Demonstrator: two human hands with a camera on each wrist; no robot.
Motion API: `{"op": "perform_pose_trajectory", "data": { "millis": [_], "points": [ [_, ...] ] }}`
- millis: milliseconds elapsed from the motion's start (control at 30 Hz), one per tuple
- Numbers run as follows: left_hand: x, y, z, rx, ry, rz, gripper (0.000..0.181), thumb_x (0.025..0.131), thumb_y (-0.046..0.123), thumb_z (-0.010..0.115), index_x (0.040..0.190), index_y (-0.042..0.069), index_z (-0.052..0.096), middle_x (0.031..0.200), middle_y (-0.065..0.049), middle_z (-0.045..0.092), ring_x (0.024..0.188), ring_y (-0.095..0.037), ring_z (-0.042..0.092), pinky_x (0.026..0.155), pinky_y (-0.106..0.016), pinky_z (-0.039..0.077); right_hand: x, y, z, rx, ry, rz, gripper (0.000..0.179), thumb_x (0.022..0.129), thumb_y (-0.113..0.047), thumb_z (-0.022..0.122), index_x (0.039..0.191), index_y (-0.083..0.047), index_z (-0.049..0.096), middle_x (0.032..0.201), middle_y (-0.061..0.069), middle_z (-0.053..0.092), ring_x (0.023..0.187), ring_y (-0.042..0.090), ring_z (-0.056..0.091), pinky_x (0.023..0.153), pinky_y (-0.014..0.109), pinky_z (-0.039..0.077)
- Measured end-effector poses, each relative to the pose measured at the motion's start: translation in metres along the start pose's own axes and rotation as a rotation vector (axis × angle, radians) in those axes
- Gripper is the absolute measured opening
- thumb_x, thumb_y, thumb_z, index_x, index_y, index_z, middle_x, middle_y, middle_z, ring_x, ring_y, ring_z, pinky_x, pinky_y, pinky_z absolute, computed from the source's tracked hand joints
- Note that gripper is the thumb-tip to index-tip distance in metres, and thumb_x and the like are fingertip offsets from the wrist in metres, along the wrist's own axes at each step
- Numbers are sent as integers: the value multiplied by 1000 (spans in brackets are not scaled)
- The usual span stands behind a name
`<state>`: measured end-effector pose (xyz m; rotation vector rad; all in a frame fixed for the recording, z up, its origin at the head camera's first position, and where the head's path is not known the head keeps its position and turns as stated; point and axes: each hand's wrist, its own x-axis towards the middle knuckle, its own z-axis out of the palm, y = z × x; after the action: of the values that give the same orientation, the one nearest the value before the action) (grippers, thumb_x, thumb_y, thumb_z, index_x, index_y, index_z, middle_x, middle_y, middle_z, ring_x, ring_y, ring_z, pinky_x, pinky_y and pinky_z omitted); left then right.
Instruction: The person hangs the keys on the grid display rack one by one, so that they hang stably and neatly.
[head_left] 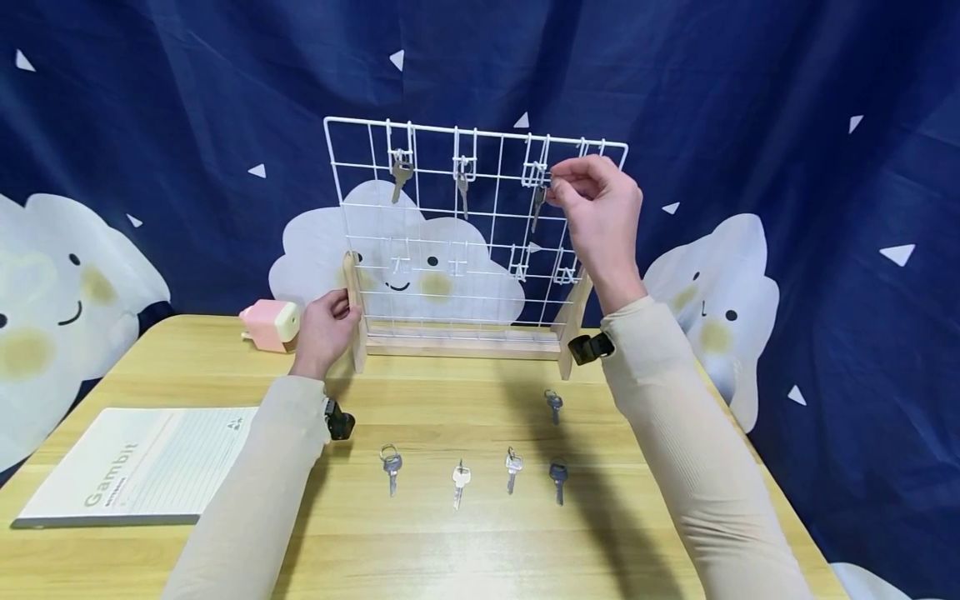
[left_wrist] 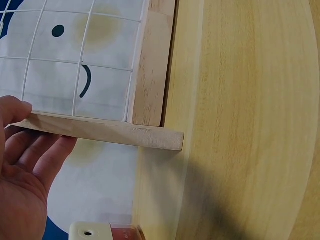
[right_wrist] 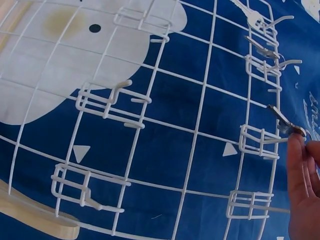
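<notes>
A white wire grid point(head_left: 498, 192) with hooks stands in a wooden frame at the back of the table. My right hand point(head_left: 606, 212) pinches a key point(right_wrist: 281, 119) by its head end at the third upper hook point(right_wrist: 257, 141); whether its ring is on the hook is hard to tell. To its left, two keys, one brassy point(head_left: 402, 177) and one grey point(head_left: 463, 190), hang from upper hooks. My left hand point(head_left: 330, 329) holds the frame's left wooden upright point(left_wrist: 115, 135), with the thumb on one side and fingers on the other.
Several loose keys lie on the table before the rack, among them a dark key point(head_left: 558, 473) and a silver key point(head_left: 461, 477). A notebook point(head_left: 142, 462) lies at left. Behind the left hand sits a pink and cream charger point(head_left: 270, 325). A blue curtain point(head_left: 750, 100) hangs behind.
</notes>
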<state>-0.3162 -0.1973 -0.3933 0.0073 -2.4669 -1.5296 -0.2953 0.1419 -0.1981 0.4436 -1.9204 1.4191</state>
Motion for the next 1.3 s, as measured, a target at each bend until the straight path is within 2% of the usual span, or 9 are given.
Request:
{"op": "perform_pose_trajectory", "data": {
  "millis": [200, 267, 467, 533, 567, 733, 900, 1100, 1300],
  "points": [
    [-2, 2, 0, -4, 5, 0, 47, 100, 11, 54, 142, -7, 45, 135, -26, 54, 123, -34, 54, 103, -38, 46, 4, -4, 7, 6, 74, -23, 10, 89, 10, 61, 94, 11, 70, 93, 11, 65, 71, 11, 66, 73, 21, 57],
    [-1, 1, 0, -8, 5, 2, 47, 100, 11, 54, 142, -7, 45, 135, -26, 54, 123, -34, 54, 103, -38, 46, 8, 4, 9, -7, 82, -36, 10, 88, 10, 62, 94, 9, 71, 92, 9, 63, 71, 10, 66, 72, 20, 57],
    [-2, 2, 1, -13, 4, -3, 48, 100, 11, 54, 143, -6, 44, 136, -26, 53, 124, -34, 53, 103, -38, 46, 8, 9, 11, -106, 73, -73, 11, 89, 7, 62, 92, 5, 73, 89, 5, 65, 70, 7, 66, 72, 19, 55],
    [-2, 2, 2, -11, 7, -6, 48, 100, 12, 54, 143, -6, 44, 136, -25, 53, 124, -33, 53, 103, -38, 46, 7, 10, 11, -128, 72, -81, 10, 89, 5, 63, 92, 5, 73, 88, 3, 66, 70, 6, 66, 72, 19, 55],
    [-2, 2, 2, -11, 8, -4, 48, 100, 12, 54, 143, -6, 44, 136, -25, 53, 124, -33, 53, 103, -38, 45, 6, 11, 10, -140, 71, -89, 10, 89, 5, 64, 92, 5, 72, 87, 1, 66, 70, 6, 66, 77, 18, 54],
    [-2, 2, 2, -6, 15, 9, 47, 100, 13, 54, 142, -7, 45, 135, -26, 53, 124, -33, 53, 104, -38, 45, 1, 16, 6, -171, 51, -89, 9, 88, 2, 66, 94, 4, 72, 89, 2, 65, 72, 6, 65, 75, 17, 55],
    [-2, 1, 2, -1, 13, 9, 47, 100, 13, 55, 142, -7, 45, 135, -26, 54, 124, -33, 53, 104, -38, 45, -13, 26, -2, -212, -12, -99, 9, 89, 0, 66, 96, 2, 72, 91, 4, 65, 78, 7, 65, 71, 19, 55],
    [-2, 2, 3, 12, 33, 5, 45, 98, 12, 57, 138, -8, 49, 132, -27, 56, 122, -35, 54, 103, -40, 46, -39, 45, -17, -263, -171, -113, 9, 90, -2, 66, 98, -2, 72, 92, 4, 65, 82, 11, 63, 70, 20, 53],
    [-3, 3, 2, 9, 41, 5, 44, 98, 11, 57, 136, -9, 51, 130, -27, 57, 122, -35, 55, 102, -40, 47, -66, 71, -33, -295, -285, -64, 10, 90, 1, 67, 98, -2, 72, 90, 5, 65, 80, 14, 62, 68, 20, 53]
  ]
}}
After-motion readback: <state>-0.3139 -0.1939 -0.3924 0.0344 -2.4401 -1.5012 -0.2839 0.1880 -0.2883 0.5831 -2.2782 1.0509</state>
